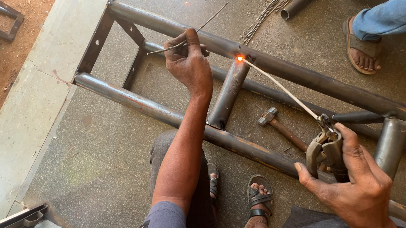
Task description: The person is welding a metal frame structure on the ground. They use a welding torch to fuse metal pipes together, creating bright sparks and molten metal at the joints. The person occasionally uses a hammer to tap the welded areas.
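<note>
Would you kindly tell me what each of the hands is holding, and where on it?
The right hand grips the electrode holder by its handle. The left hand pinches a thin spare rod near its middle.

No packages, labels, signs or screens show anywhere in this view.

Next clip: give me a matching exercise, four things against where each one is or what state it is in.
Things:
1. left hand
2. right hand
3. hammer
4. electrode tip

States or places:
A. lying on the floor between the frame pipes
B. glowing orange at the pipe joint
C. gripping the electrode holder
D. holding spare thin rods

Pairs: 1-D, 2-C, 3-A, 4-B
</note>
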